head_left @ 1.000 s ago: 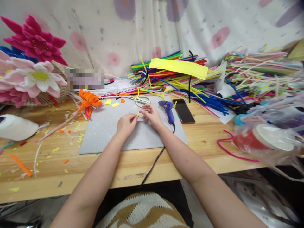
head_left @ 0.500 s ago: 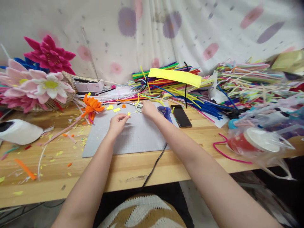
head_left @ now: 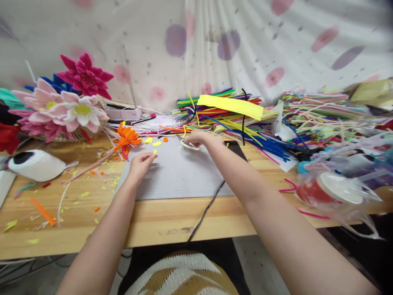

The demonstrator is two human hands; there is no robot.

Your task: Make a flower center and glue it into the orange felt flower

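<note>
My left hand [head_left: 141,166] is over the left part of the grey cutting mat [head_left: 172,180], thumb and fingertips closed on a small yellow scrap [head_left: 155,152]. Farther back on the mat, my right hand [head_left: 199,137] has its fingers curled round the pale handles of a pair of scissors [head_left: 192,146]. The blades are hard to make out. Flat yellow pieces [head_left: 156,144] and an orange piece [head_left: 166,139] lie along the mat's back edge. An orange fuzzy flower [head_left: 127,136] rests by the mat's back left corner.
Bundles of coloured pipe cleaners [head_left: 221,119] line the back, a yellow strip [head_left: 230,106] across them. A phone [head_left: 236,150] lies partly behind my right forearm. Pink and white flowers [head_left: 61,110] stand left above scattered scraps. A bagged red cup [head_left: 319,190] is at right; a black cable [head_left: 205,209] crosses the front.
My right hand has closed round the scissors handles and drawn them slightly toward me. The blue glue gun is now hidden by my right arm. The whole view has shifted a little.
</note>
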